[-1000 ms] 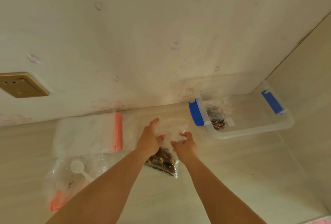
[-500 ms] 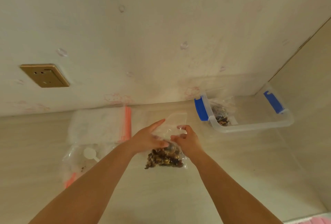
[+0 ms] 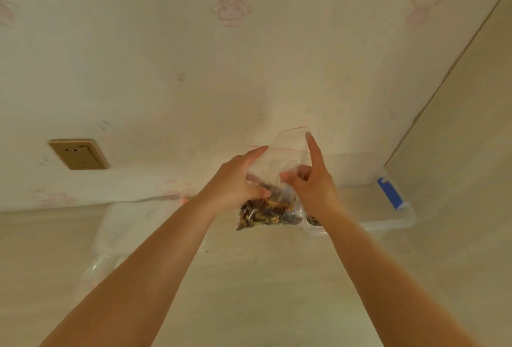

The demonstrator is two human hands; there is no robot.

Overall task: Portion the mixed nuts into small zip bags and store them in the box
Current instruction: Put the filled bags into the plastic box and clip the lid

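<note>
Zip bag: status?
Both hands on bag, held up off the counter: left grip round its side, right grip at the top edge. Nuts at the bottom. Box to the right, path clear.

Both hands held a small clear zip bag (image 3: 279, 163) of mixed brown nuts (image 3: 267, 212) above the pale surface (image 3: 263, 291): left hand (image 3: 235, 183) gripped its left side, right hand (image 3: 313, 180) its right, forefinger extended up the edge. Clear plastic box with blue latch (image 3: 389, 217) sat right, by the wall.
</note>
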